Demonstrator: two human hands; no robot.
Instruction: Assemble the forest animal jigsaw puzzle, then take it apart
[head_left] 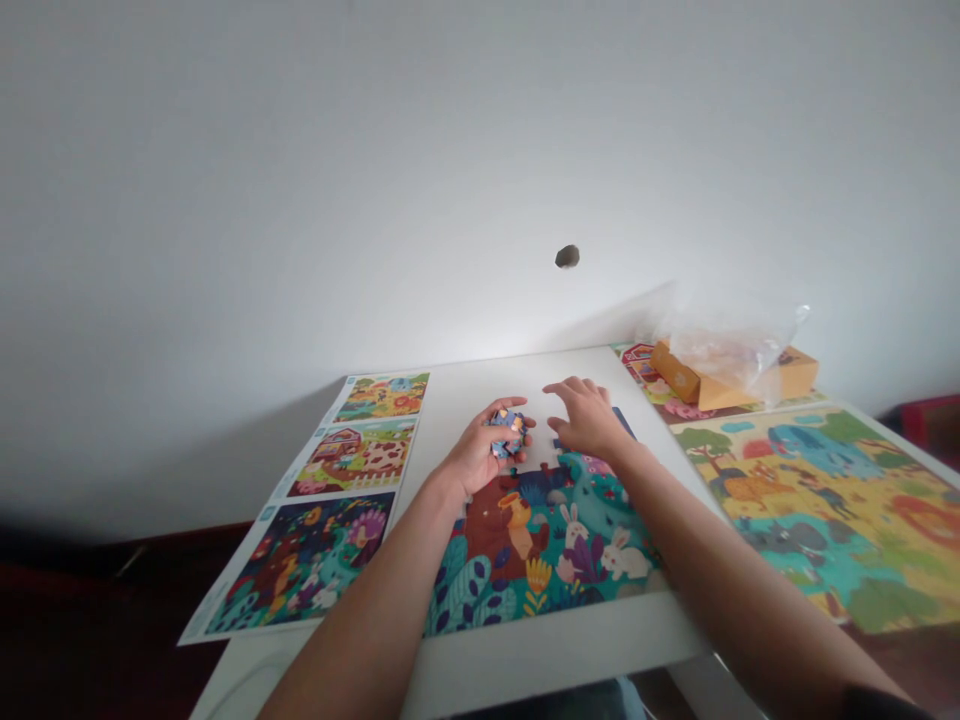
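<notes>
On the white table (480, 385) lies a partly built jigsaw puzzle (540, 550) with a bear, rabbits and leaves. My left hand (487, 448) hovers over its upper left part, fingers curled round a small bunch of blue puzzle pieces (508, 432). To the right, my right hand (586, 415) lies palm down with fingers stretched out at the puzzle's unfinished top edge, touching the pieces there. Both forearms reach in from the bottom of the view.
A reference sheet (330, 500) with three printed pictures lies at the left, overhanging the table edge. A finished animal puzzle (817, 500) fills the right side. Behind it stand an orange box (712, 385) and a clear plastic bag (731, 345). A white wall rises behind the table.
</notes>
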